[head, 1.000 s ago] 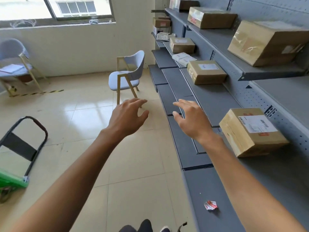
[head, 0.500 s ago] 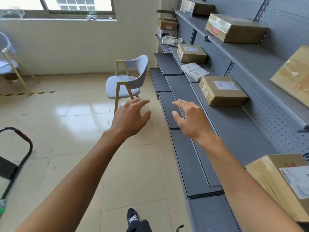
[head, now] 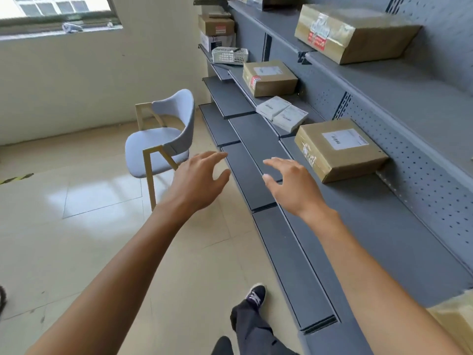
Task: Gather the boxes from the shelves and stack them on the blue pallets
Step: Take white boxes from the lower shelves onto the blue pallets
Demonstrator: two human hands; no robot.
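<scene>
A brown cardboard box with a white label (head: 337,148) lies on the grey middle shelf (head: 384,226), just right of my right hand (head: 291,185), which is open and empty, a short gap away. My left hand (head: 199,183) is also open and empty, held over the floor beside the lower shelves. Farther along the same shelf sit two white packets (head: 281,112) and a smaller brown box (head: 268,78). A taped box (head: 350,32) rests on the upper shelf. A box corner (head: 455,326) shows at the lower right edge. No blue pallet is in view.
A grey chair with wooden legs (head: 161,147) stands on the tiled floor left of the shelves. A white basket (head: 230,55) and stacked small boxes (head: 216,26) sit at the shelving's far end. My foot (head: 254,298) steps beside the lowest shelf.
I have walked forward along the shelves. The labelled box is now close beside my right hand, and the nearer box has slid to the lower right edge. Both hands stay open.
</scene>
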